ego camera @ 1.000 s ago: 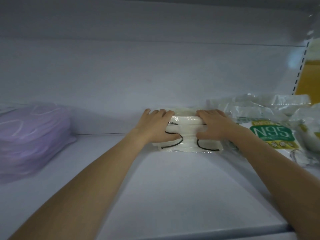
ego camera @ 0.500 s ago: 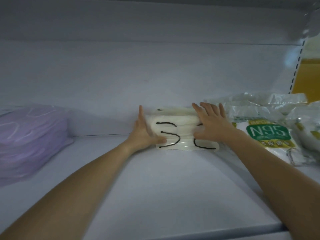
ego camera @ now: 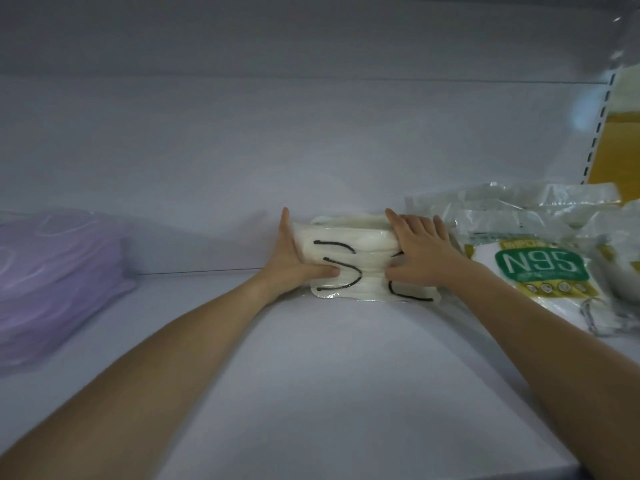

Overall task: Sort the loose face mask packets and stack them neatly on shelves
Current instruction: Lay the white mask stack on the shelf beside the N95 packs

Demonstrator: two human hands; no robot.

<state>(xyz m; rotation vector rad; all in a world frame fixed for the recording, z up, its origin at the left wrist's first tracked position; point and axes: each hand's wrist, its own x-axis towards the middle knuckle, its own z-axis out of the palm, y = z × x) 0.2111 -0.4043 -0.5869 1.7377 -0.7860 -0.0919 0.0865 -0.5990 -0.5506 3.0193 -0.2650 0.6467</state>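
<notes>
A small stack of white face mask packets (ego camera: 360, 258) with black ear loops lies at the back of the white shelf (ego camera: 311, 375), against the rear wall. My left hand (ego camera: 294, 261) lies flat along the stack's left side, fingers straight, thumb on its front. Over the stack's right top rests my right hand (ego camera: 422, 254), fingers extended, thumb pressing on the front. Loose N95 packets (ego camera: 540, 268) with a green label lie just right of the stack. A purple packet pile (ego camera: 59, 282) sits at the far left.
More crinkled clear packets (ego camera: 519, 209) are heaped at the back right. A slotted shelf upright (ego camera: 599, 129) and a yellow surface (ego camera: 620, 150) stand beyond them. The shelf's front edge (ego camera: 381, 474) runs along the bottom.
Both hands lay on top of the white stack a second ago. The left hand has since slid to its left side and the right hand has spread over its right top.
</notes>
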